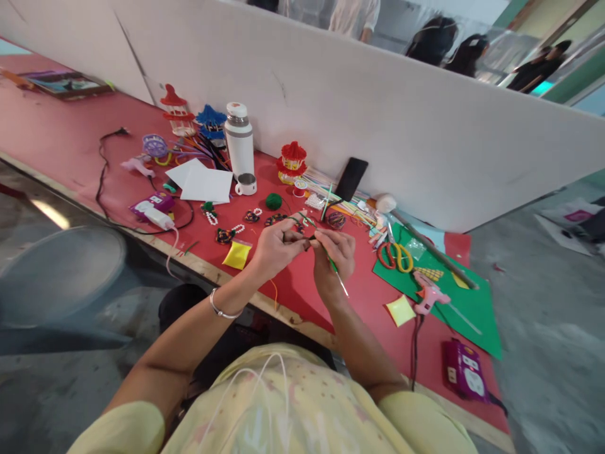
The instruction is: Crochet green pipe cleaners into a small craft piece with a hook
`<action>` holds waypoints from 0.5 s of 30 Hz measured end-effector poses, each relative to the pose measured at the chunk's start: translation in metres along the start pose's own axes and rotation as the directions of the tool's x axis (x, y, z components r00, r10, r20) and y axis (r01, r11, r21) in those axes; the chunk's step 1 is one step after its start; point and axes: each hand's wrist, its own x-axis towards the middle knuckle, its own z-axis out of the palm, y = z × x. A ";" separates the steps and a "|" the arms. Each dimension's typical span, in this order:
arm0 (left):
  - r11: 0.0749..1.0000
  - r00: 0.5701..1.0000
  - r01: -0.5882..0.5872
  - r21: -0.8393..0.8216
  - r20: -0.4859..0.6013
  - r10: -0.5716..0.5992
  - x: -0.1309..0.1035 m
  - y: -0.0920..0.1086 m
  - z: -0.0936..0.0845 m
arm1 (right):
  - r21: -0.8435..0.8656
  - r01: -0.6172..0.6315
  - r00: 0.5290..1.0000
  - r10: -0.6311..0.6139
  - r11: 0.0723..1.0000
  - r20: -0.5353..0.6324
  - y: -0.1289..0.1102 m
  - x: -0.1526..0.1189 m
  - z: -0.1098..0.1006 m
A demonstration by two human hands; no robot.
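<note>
My left hand [280, 244] and my right hand [333, 251] meet over the front part of the red table. The left fingertips pinch a small dark piece [308, 241], perhaps yarn; its details are too small to make out. A thin green stick with a pale end [336, 271], much like a crochet hook, is in the closed right hand and points down toward the wrist. Green yarn [305, 217] shows just beyond the fingers. Close by are a green yarn ball [273, 201], a multicoloured yarn ball [336, 219] and beaded yarn pieces [224, 235].
Left stand a white flask [239, 142], a cup [246, 184], white paper [207, 184] and a glue gun [158, 217] with its cord. Right are scissors [395, 255], a pink glue gun [431, 292] on green board [479, 302], and a purple power box [466, 371]. A white partition [378, 113] rises behind.
</note>
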 end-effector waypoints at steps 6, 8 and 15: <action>0.954 0.994 0.092 -0.284 0.079 -0.073 0.005 0.006 0.003 | 0.389 -0.294 0.944 0.330 0.873 -0.026 0.014 -0.006 0.028; 0.959 0.989 0.105 -0.263 0.131 -0.072 0.008 0.009 -0.006 | 0.524 -0.413 0.903 0.408 0.745 0.131 0.022 0.001 0.028; 0.997 0.987 0.080 0.018 0.136 -0.081 0.010 0.018 -0.028 | 0.542 -0.604 0.789 0.338 0.585 0.514 0.037 0.036 0.001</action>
